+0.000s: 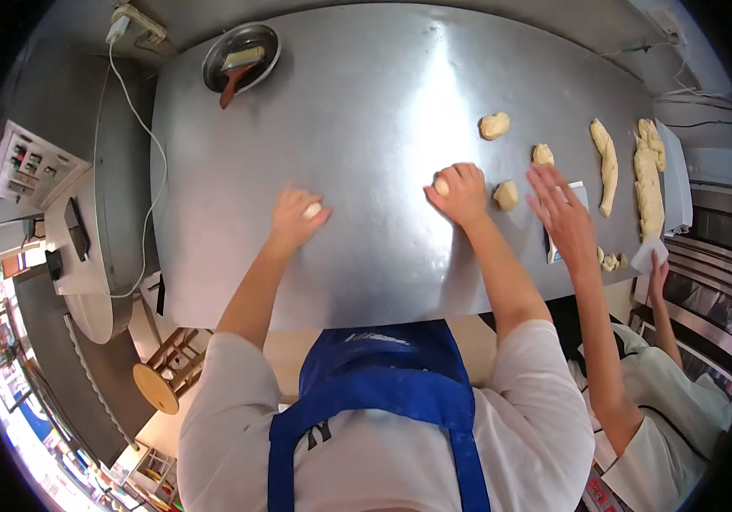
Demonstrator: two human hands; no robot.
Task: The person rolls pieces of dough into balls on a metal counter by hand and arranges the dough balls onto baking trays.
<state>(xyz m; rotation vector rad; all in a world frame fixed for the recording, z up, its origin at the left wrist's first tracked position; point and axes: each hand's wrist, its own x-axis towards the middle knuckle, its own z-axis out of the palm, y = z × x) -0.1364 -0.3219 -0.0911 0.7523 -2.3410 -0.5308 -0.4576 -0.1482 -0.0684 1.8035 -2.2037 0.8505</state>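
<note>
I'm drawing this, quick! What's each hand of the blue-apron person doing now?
Left hand: curled around a small, round, pale dough ball.
Right hand: curled around another small, pale dough ball.

Wooden stool [158, 389], white cable [160, 154] running from a plug [117, 30], dark flat object [77, 229] on a pale counter [91, 271]

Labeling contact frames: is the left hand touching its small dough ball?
Touching. Head view shows the left hand cupped round the dough ball, which peeks out between thumb and fingers, skin against its edge.
</note>
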